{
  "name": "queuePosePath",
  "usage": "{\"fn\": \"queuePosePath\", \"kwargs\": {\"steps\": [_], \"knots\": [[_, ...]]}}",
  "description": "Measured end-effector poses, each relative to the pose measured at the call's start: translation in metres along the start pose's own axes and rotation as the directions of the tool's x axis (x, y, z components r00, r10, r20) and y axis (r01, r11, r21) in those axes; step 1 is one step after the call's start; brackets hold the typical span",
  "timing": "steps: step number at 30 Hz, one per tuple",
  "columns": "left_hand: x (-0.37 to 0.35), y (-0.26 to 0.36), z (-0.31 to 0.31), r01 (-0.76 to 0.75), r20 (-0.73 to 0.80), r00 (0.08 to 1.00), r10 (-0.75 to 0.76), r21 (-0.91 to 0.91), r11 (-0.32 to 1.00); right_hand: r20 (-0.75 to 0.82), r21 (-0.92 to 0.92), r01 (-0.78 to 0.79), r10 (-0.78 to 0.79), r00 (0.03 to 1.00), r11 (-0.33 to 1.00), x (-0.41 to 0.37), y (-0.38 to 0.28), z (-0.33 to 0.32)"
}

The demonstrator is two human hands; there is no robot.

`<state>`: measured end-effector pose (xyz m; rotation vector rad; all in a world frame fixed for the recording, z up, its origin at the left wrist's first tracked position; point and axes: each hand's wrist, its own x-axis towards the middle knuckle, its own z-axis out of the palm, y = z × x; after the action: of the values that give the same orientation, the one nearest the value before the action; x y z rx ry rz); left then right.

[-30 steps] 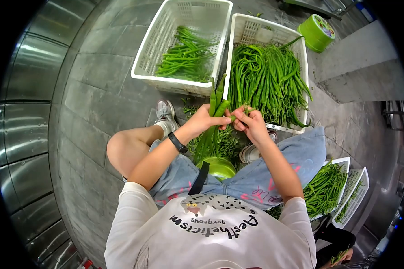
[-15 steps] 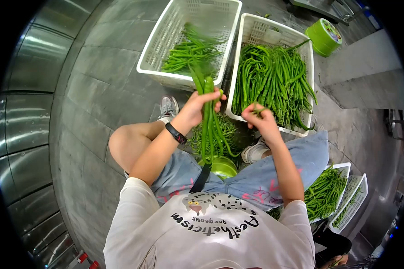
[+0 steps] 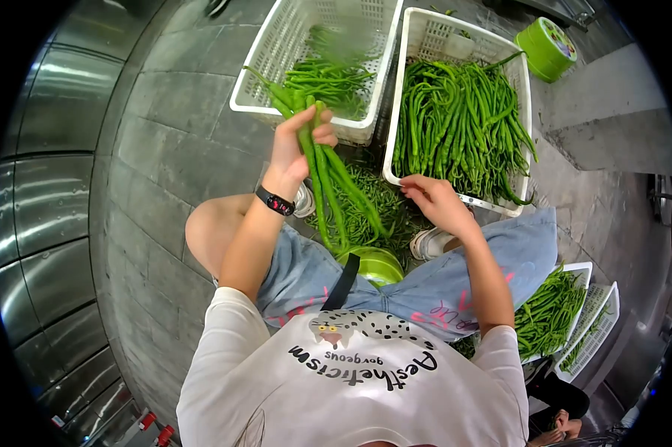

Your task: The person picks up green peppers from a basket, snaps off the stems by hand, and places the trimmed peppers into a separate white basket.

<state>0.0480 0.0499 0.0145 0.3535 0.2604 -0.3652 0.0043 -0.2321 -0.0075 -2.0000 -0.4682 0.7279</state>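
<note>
My left hand [image 3: 300, 141] is closed round a bunch of long green chili peppers [image 3: 322, 182], which hang down over the floor between my knees. Their upper ends poke out above the fingers, near the left white crate [image 3: 257, 100]. Beside the near left corner of the right white crate [image 3: 389, 160] is my right hand [image 3: 438, 203], its fingers loosely bent and apart, with nothing seen in them. That crate is heaped with green chili peppers [image 3: 459, 127]; the left one holds a smaller pile [image 3: 325, 82], partly blurred.
Small green trimmings [image 3: 362, 197] cover the floor between my shoes. A green stool [image 3: 377, 267] shows below me; another green stool [image 3: 546, 48] stands by a pillar. At right sit white baskets [image 3: 589, 328] with peppers. Another person's hands [image 3: 559, 430] appear at lower right.
My left hand has moved left and up with the peppers, tilting them. The right hand has loosened, and the small green piece seen in its fingers no longer shows.
</note>
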Motion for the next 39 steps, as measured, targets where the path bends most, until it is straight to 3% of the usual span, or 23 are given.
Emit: {"fn": "queuePosePath", "kwargs": {"steps": [2, 4, 6, 7, 8, 10, 13, 14, 16, 19, 23, 26, 29, 30, 31, 32, 34, 36, 38, 39], "knots": [[-0.005, -0.002, 0.000, 0.080, 0.271, 0.961, -0.058, -0.073, 0.994, 0.050, 0.414, -0.019, -0.002, 0.999, 0.910, 0.004, -0.009, 0.005], [-0.007, -0.012, 0.001, 0.113, 0.393, 0.916, -0.079, -0.065, 0.991, 0.128, 0.745, -0.064, -0.047, 0.991, 0.664, 0.010, -0.021, 0.018], [-0.008, -0.022, 0.003, 0.145, 0.506, 0.857, -0.100, -0.050, 0.988, 0.175, 0.785, -0.104, -0.058, 0.983, 0.611, 0.017, -0.028, 0.041], [-0.008, -0.026, 0.004, 0.165, 0.505, 0.853, -0.134, -0.018, 0.986, 0.197, 0.865, -0.127, -0.096, 0.976, 0.485, 0.018, -0.032, 0.051], [-0.009, -0.028, 0.006, 0.158, 0.477, 0.864, -0.160, 0.044, 0.986, 0.189, 0.882, -0.153, -0.037, 0.981, 0.446, 0.017, -0.037, 0.058], [-0.009, -0.032, 0.006, 0.141, 0.433, 0.885, -0.172, 0.104, 0.985, 0.146, 0.867, -0.117, -0.022, 0.989, 0.485, 0.019, -0.032, 0.064], [-0.009, -0.040, 0.011, 0.024, 0.164, 0.984, -0.070, 0.270, 0.963, 0.096, 0.839, -0.104, 0.043, 0.994, 0.534, 0.022, -0.020, 0.058], [-0.007, -0.040, 0.008, 0.015, 0.169, 0.983, -0.074, 0.327, 0.945, 0.030, 0.761, -0.019, -0.005, 1.000, 0.648, 0.023, -0.015, 0.056], [-0.005, -0.044, 0.009, 0.034, 0.055, 0.996, -0.063, 0.423, 0.905, -0.071, 0.426, 0.058, -0.031, 0.997, 0.903, 0.020, -0.015, 0.046], [-0.006, -0.049, 0.011, 0.036, 0.034, 0.998, -0.057, 0.439, 0.898, -0.140, 0.167, 0.193, -0.170, 0.975, 0.967, 0.013, -0.023, 0.039], [-0.005, -0.047, 0.010, -0.001, 0.020, 1.000, -0.008, 0.421, 0.907, 0.013, 0.173, 0.069, -0.073, 0.997, 0.982, 0.009, -0.024, 0.024], [-0.005, -0.047, 0.010, -0.019, 0.030, 1.000, 0.007, 0.415, 0.909, 0.169, 0.038, 0.099, -0.104, 0.980, 0.994, 0.006, -0.018, 0.008], [-0.009, -0.051, 0.018, 0.004, 0.045, 0.999, -0.028, 0.448, 0.894, 0.191, -0.004, 0.151, -0.147, 0.971, 0.989, 0.002, -0.021, 0.005], [-0.009, -0.049, 0.020, 0.018, 0.072, 0.995, -0.063, 0.511, 0.860, 0.188, -0.031, 0.145, -0.137, 0.973, 0.989, 0.001, -0.022, 0.004], [-0.009, -0.046, 0.022, 0.032, 0.096, 0.990, -0.104, 0.570, 0.821, 0.081, -0.064, 0.220, -0.214, 0.973, 0.974, 0.001, -0.018, 0.003], [-0.009, -0.044, 0.024, 0.044, 0.116, 0.982, -0.148, 0.624, 0.780, -0.084, -0.036, 0.164, -0.167, 0.982, 0.986, 0.001, -0.019, -0.001], [-0.008, -0.045, 0.021, 0.079, 0.075, 0.974, -0.213, 0.771, 0.632, -0.312, 0.175, 0.182, -0.121, 0.942, 0.968, 0.005, -0.024, -0.010], [-0.008, -0.056, 0.016, 0.107, 0.044, 0.961, -0.273, 0.851, 0.513, -0.381, 0.225, 0.309, -0.208, 0.901, 0.924, 0.008, -0.033, -0.017], [-0.009, -0.069, 0.008, 0.122, 0.021, 0.934, -0.357, 0.920, 0.372, -0.400, 0.324, 0.363, -0.220, 0.889, 0.874, 0.010, -0.039, -0.013], [-0.009, -0.074, 0.008, 0.111, 0.012, 0.927, -0.375, 0.946, 0.305, -0.373, 0.286, 0.346, -0.229, 0.899, 0.894, 0.010, -0.041, -0.015]]}}
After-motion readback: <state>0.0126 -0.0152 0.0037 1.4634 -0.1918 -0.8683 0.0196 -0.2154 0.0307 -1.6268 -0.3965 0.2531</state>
